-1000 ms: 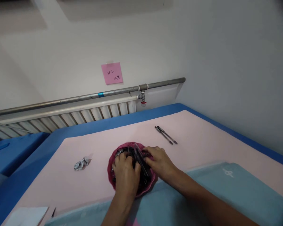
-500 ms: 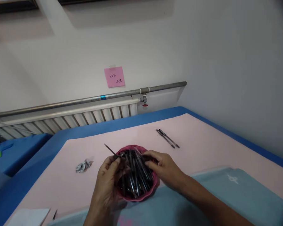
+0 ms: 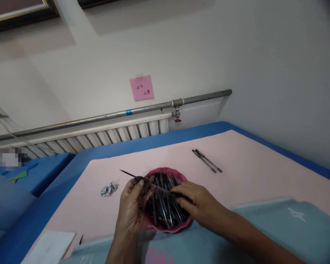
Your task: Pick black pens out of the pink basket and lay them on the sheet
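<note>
My left hand (image 3: 133,198) is closed on a thin dark pen refill (image 3: 129,173), whose tip points out to the upper left. My right hand (image 3: 196,198) pinches a clear pen barrel (image 3: 162,189) that reaches across to my left fingertips. Whether refill and barrel are joined there is hidden by the fingers. Both hands are above a pink scalloped basket (image 3: 167,169), which is full of clear and black pen parts (image 3: 165,211).
Two pens (image 3: 207,161) lie side by side on the pink sheet (image 3: 253,165). Left of the basket are a crumpled wrapper (image 3: 109,189), white paper (image 3: 51,247) and a small dark piece (image 3: 81,239). A teal cloth (image 3: 266,216) covers the near edge. Behind stands a radiator (image 3: 118,137).
The pen barrel has swung from pointing up over the basket to lying between my hands, its end at my left fingers. My view has shifted slightly left.
</note>
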Demonstrator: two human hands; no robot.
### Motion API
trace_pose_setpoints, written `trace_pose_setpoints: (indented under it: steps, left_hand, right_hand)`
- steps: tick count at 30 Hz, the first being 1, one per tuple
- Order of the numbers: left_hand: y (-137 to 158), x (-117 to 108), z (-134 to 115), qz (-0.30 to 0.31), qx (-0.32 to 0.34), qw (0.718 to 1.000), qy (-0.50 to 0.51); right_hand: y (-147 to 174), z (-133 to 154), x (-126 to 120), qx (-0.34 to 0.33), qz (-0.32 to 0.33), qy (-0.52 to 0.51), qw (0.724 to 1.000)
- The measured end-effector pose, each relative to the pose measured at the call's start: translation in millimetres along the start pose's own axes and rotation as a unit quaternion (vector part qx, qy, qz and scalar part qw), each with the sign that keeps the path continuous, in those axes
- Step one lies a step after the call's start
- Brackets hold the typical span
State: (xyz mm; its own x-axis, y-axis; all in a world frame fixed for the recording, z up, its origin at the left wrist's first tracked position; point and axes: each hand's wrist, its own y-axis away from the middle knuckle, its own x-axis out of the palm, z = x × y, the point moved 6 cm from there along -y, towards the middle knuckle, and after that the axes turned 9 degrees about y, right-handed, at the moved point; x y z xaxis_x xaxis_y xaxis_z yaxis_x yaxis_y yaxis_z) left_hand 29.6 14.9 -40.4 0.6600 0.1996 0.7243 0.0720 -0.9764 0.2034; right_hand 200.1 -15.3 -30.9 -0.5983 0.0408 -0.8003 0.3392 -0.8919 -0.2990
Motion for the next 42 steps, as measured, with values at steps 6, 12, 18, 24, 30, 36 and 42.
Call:
trace_pose_setpoints:
  steps: [6, 12, 18, 24, 30, 36, 42]
  left_hand:
    - [-3.3, -3.4, -0.4, 0.009, 0.013, 1.0, -0.021]
    - [-4.4, -5.4, -2.8, 0.013, 0.033, 0.998, -0.056]
    - [-1.2, -2.2, -1.0, 0.027, 0.025, 0.995, -0.095]
    - [7.6, 7.1, 8.0, 0.094, -0.02, 0.983, -0.156]
    - [2.2, 0.9, -7.1, 0.083, 0.006, 0.971, -0.224]
    - [-12.1, -22.7, -35.5, -0.001, 0.098, 0.932, -0.35]
    - [-12.8, -26.5, -48.3, -0.02, 0.174, 0.842, -0.511]
  right_hand:
    - [-1.5, 1.9, 0.7, 0.037, 0.02, -0.041, 0.998]
    - [-1.7, 1.5, 4.8, 0.097, 0.049, -0.142, 0.984]
    - [-0.8, 2.0, 5.0, 0.107, 0.048, -0.156, 0.981]
    - [-1.3, 3.9, 3.6, 0.084, 0.033, -0.129, 0.988]
    - [-1.0, -4.8, 0.2, 0.139, -0.013, -0.209, 0.968]
    - [-2.9, -10.8, -7.8, 0.174, -0.055, -0.223, 0.958]
    - [-3.4, -15.1, -11.2, 0.173, -0.076, -0.2, 0.961]
